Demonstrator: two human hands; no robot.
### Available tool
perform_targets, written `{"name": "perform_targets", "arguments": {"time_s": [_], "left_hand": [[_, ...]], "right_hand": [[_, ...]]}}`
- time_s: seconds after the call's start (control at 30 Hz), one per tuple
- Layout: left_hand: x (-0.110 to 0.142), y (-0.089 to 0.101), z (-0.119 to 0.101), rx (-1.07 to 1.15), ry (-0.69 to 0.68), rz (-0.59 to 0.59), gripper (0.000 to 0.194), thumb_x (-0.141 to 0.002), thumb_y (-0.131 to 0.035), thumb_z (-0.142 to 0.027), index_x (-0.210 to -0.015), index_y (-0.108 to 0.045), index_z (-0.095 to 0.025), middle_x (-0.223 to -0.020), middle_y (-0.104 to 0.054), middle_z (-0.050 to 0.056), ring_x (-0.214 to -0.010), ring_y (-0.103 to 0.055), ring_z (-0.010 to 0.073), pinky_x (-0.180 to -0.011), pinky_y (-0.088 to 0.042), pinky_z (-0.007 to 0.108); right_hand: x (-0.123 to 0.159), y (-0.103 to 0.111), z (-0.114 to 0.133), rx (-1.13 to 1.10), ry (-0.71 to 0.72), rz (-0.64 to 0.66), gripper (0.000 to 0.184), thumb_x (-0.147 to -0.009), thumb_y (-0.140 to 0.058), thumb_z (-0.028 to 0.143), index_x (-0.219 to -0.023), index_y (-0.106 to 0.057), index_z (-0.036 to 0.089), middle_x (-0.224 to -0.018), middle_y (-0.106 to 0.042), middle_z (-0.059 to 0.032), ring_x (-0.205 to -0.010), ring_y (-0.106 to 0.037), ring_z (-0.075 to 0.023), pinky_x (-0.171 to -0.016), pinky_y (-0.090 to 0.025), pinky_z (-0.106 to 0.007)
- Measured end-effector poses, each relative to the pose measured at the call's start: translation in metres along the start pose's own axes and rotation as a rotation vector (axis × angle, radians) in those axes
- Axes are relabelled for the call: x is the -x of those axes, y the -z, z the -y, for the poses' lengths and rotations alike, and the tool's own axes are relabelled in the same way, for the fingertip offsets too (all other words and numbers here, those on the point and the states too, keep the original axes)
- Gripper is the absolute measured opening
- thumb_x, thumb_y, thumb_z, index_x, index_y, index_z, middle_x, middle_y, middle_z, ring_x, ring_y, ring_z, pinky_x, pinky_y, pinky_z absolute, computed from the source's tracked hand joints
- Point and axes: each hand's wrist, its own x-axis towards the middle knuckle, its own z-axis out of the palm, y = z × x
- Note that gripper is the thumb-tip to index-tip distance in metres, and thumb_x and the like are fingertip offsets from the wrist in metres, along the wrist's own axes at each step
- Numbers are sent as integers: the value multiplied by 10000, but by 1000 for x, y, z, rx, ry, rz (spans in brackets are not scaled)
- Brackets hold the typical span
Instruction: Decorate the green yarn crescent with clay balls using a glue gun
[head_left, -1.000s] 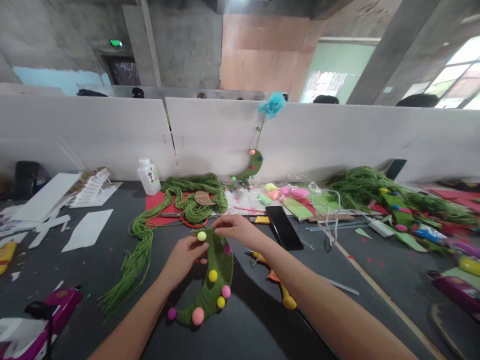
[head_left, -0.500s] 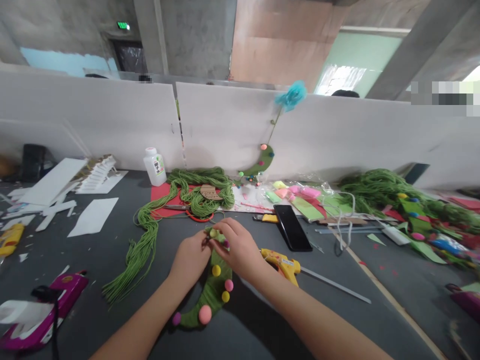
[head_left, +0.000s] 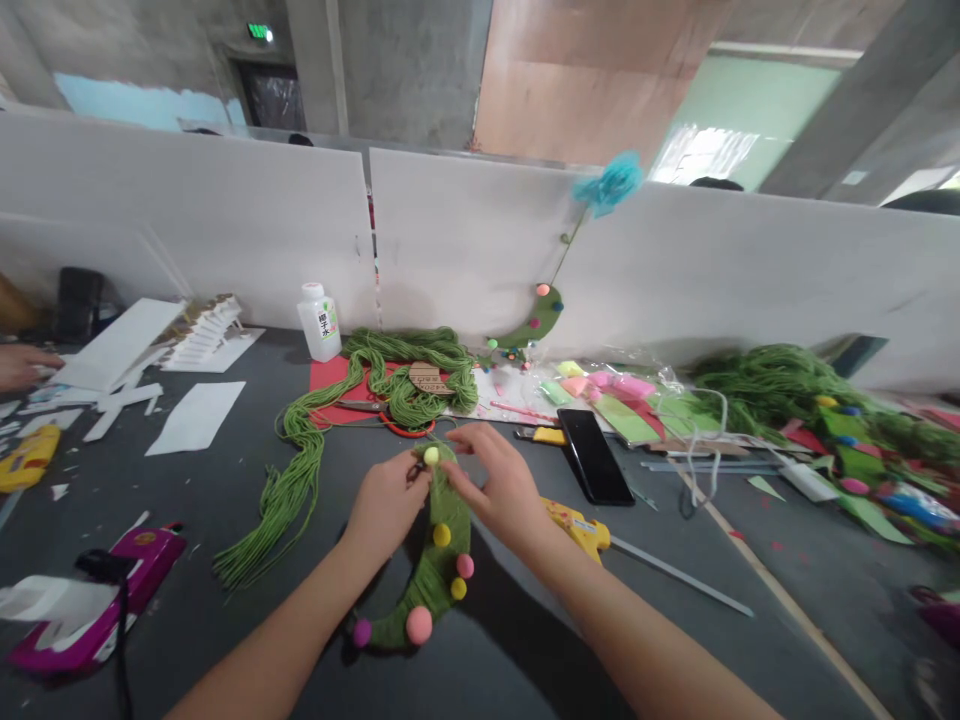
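A green yarn-wrapped crescent (head_left: 431, 570) lies in front of me, dotted with yellow, pink and purple pom-poms. My left hand (head_left: 392, 503) pinches its upper end, beside a pale yellow pom-pom (head_left: 431, 455). At the other side of that end is my right hand (head_left: 499, 490), thumb and fingers apart, holding nothing. Whether its thumb touches the yarn I cannot tell. Partly behind my right wrist lies a yellow glue gun (head_left: 574, 525) with a glue stick (head_left: 682, 575) at its back. Beyond my hands, red-handled scissors (head_left: 405, 428) rest partly under green yarn (head_left: 300, 480).
A black phone (head_left: 596, 457) and a yellow utility knife (head_left: 546, 435) lie behind the glue gun. Against the white partition (head_left: 465, 240) stands another crescent (head_left: 540, 315) with a blue flower. A white bottle (head_left: 320, 325) is back left. Another person's hand (head_left: 26, 367) shows at far left.
My right hand has opened and drawn back to the right from the crescent's tip, uncovering the pale yellow pom-pom. Another person's hand has appeared at far left. The view has shifted slightly.
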Motion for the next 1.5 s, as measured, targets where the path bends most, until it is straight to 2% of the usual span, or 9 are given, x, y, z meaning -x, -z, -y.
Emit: {"name": "perform_targets", "arguments": {"time_s": [0.13,0.33,0.53,0.73,0.93,1.1,1.3,1.4,1.5], "left_hand": [[-9,-2,13,152,95,47,179,-872,-511,-285,-906,-630,-156,-744,-648,17,-632,-628,146,-576,-501,258],[-18,-5,26,305,271,151,265,-893,-553,-325,-1084,-583,-144,-1009,-641,56,-804,-635,158,-700,-548,347],[-19,-2,36,439,347,184,295,-890,-555,-322,-1131,-567,-152,-1091,-621,74,-887,-629,186,-753,-542,383],[-19,1,38,556,318,217,239,-892,-556,-313,-1052,-594,-139,-984,-645,49,-792,-633,154,-699,-544,343],[-16,10,26,641,244,191,223,-798,-644,-294,-924,-634,-110,-733,-679,17,-654,-642,126,-652,-514,270],[-11,16,8,664,147,176,293,-665,-732,-375,-809,-661,-130,-716,-683,7,-657,-632,138,-647,-521,269],[-11,17,-1,627,65,207,326,-665,-728,-414,-829,-671,-137,-752,-693,20,-690,-643,169,-718,-537,330],[-14,21,3,588,8,283,351,-701,-695,-458,-866,-696,-148,-871,-726,57,-869,-665,223,-874,-498,381],[-18,25,8,550,-40,338,452,-787,-558,-560,-895,-714,-149,-979,-731,100,-998,-651,251,-973,-432,397]], "right_hand": [[11,2,-18,62,-112,106,108,-816,-560,170,-918,-572,202,-855,-595,-40,-751,-589,-182,-674,-474,-300],[21,-27,-26,118,-125,260,186,-757,-578,88,-922,-580,176,-893,-587,-51,-796,-579,-185,-721,-464,-294],[17,-37,-24,144,-85,294,181,-757,-546,52,-888,-586,170,-849,-572,-46,-782,-559,-197,-708,-455,-309],[16,-33,-23,97,-79,265,149,-798,-518,62,-823,-600,185,-799,-578,-48,-760,-557,-202,-713,-455,-327],[5,-13,-20,-78,-181,209,169,-773,-588,159,-939,-618,179,-895,-621,-57,-825,-593,-202,-768,-461,-350],[-13,8,-18,-304,-283,256,245,-865,-501,308,-1042,-588,162,-753,-653,0,-608,-616,-130,-594,-479,-258],[-36,30,-5,-295,-311,305,107,-756,-563,200,-689,-635,159,-567,-565,42,-509,-512,-101,-515,-363,-228],[-50,45,4,-254,-292,293,104,-749,-569,187,-674,-637,168,-572,-559,46,-537,-491,-101,-537,-341,-233],[-65,64,16,-213,-273,255,110,-752,-577,175,-659,-636,175,-585,-557,43,-567,-485,-104,-559,-329,-241]]}}
